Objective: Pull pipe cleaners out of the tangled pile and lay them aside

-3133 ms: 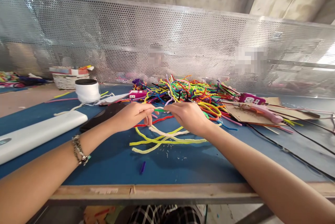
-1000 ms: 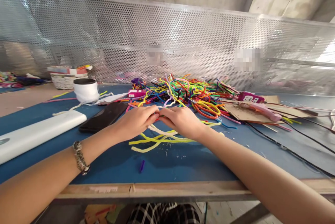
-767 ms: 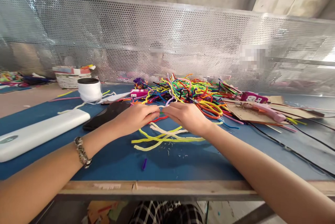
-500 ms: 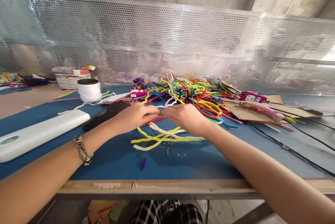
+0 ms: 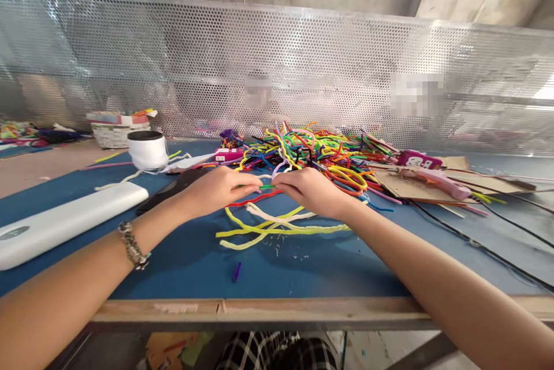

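Note:
Between my two hands stretches a green pipe cleaner (image 5: 266, 187), pinched at both sides. My left hand (image 5: 220, 190) grips it with thumb and fingers pressed together; my right hand (image 5: 309, 190) does the same a short way off. Just under them a red pipe cleaner (image 5: 251, 199) runs sideways. Nearer to me, yellow pipe cleaners (image 5: 281, 231) and a cream one (image 5: 259, 212) lie crossed on the blue table top (image 5: 182, 266). Behind my hands rises a tangled heap of many-coloured pipe cleaners (image 5: 303, 148).
To the left are a long white device (image 5: 78, 220), a black pouch (image 5: 168, 191) and a white spool (image 5: 147, 150). At right a pink glue gun (image 5: 441, 182) rests on cardboard (image 5: 393, 185), with black cables (image 5: 471, 240) trailing. A perforated metal screen (image 5: 303, 64) stands behind. A purple scrap (image 5: 236, 272) lies in front.
My hands have drawn slightly apart, the right one moving right, and a short length of green pipe cleaner now shows between them.

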Demonstrator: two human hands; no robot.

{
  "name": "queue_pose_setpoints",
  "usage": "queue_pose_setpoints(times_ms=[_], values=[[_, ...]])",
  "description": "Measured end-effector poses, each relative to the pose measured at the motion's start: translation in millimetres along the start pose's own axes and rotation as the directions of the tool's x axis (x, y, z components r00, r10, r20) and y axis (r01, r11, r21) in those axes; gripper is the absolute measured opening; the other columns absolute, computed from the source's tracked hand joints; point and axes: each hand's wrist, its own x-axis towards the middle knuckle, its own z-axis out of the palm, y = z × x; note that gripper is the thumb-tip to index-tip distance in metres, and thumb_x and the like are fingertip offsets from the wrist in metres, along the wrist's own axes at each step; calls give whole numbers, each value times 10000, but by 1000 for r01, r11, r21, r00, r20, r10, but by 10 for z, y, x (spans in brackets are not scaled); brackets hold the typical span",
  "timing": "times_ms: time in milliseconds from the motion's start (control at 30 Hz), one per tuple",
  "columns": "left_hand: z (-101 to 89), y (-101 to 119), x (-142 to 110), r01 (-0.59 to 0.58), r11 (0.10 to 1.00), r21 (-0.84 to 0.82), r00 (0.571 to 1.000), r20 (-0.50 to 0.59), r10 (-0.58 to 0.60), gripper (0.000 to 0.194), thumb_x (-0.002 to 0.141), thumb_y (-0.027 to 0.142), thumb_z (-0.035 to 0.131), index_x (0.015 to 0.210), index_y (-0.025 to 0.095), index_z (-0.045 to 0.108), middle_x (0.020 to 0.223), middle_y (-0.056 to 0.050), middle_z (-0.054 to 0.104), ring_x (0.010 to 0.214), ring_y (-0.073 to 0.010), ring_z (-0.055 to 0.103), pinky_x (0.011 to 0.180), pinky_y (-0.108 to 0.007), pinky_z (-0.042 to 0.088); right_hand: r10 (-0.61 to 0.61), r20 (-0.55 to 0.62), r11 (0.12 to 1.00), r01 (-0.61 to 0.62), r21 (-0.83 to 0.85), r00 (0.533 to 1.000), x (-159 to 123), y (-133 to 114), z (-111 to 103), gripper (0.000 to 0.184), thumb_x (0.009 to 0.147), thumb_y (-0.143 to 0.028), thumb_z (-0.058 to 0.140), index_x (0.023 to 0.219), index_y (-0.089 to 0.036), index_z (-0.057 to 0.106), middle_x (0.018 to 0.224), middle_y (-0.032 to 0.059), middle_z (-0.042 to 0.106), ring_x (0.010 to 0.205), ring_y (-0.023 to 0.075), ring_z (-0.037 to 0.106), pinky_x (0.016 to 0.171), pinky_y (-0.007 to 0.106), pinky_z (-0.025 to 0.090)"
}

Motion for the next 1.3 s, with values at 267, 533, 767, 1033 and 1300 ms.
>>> queue_pose_setpoints(times_ms=[267,533,767,1033,1300], values=[[-27,-69,4,-18,1000,18,1000,10,18,289,813,346,433,914,216,670,886,2,694,764,-146,629,685,-208,437,-107,-17,987,108,121,994,-6,64,-55,236,855,-186,374,834,-137,604,705,22,605,567,84,468,574,175,321],[-50,-187,2,-41,998,44,999,13,41,293,830,332,421,923,223,676,910,-2,691,802,-137,632,727,-198,446,-126,64,980,114,163,990,-26,153,-104,237,840,-149,375,810,-117,608,616,-1,544,520,72,436,541,167,314],[-92,-242,6,-69,994,83,998,-5,70,300,831,329,416,938,220,674,886,0,695,774,-129,634,708,-178,446,-114,86,976,95,196,990,-39,223,-134,249,832,-148,370,801,-106,613,611,-4,518,531,66,424,540,168,309],[-122,-271,12,-61,985,160,998,-23,65,348,836,355,368,863,193,675,829,6,697,717,-119,627,665,-164,434,-22,242,934,-66,350,970,-96,292,-256,285,838,-218,353,860,-86,606,532,-38,401,476,56,373,462,161,290],[-155,-330,0,-7,979,206,999,-30,14,373,833,351,356,852,164,677,704,2,683,488,-80,547,582,-161,398,1,261,933,-95,348,965,-124,469,-273,266,842,-241,335,785,-113,562,541,-37,417,484,62,388,490,177,319]])
